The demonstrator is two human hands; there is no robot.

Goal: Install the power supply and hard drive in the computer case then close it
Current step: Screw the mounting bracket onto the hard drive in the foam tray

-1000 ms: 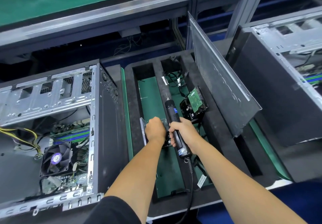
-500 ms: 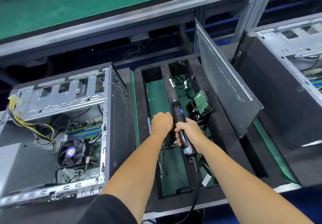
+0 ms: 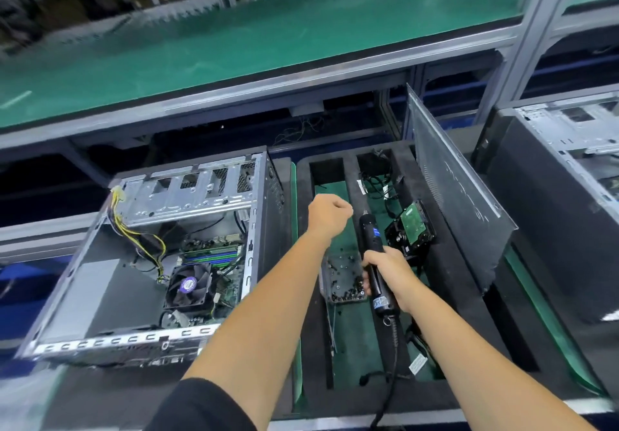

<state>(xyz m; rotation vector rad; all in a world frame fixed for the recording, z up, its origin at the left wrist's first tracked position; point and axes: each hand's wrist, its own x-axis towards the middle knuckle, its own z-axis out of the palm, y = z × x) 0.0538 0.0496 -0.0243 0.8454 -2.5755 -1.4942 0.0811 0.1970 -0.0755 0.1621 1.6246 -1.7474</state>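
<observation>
- On the foam tray [image 3: 303, 263], right of the open case [image 3: 150, 256], both bare arms reach forward.
- Left hand [image 3: 326, 212] is raised above the tray's left slot, fingers curled into a fist; whether it pinches anything small I cannot tell.
- Right hand [image 3: 388, 273] grips the black screwdriver [image 3: 373, 256] around its lower body, tip pointing away and up; its cord [image 3: 390, 357] trails back toward the person.
- Just left of the right hand, a small screw dish [image 3: 341, 279] lies in the tray slot, dark screws scattered in it.
- Hard drive [image 3: 413, 226] sits tilted against the tray's foam divider, green board facing up, just right of the screwdriver and not in the case.
- Behind it, black cables [image 3: 378, 182] are bunched at the far end of the slot.
- Side panel [image 3: 449, 189] stands on edge in the tray's right part, leaning right, off the case.
- Case lies on its side with the interior showing: fan [image 3: 189, 286] on the motherboard, drive cage [image 3: 194, 192] at the far end, yellow wires [image 3: 134, 229] draped from the far-left corner.
- Power supply cannot be made out with certainty.
- Second case [image 3: 552, 179] stands at the far right, partly out of view.
- Green-topped shelf [image 3: 234, 35] runs across above.
</observation>
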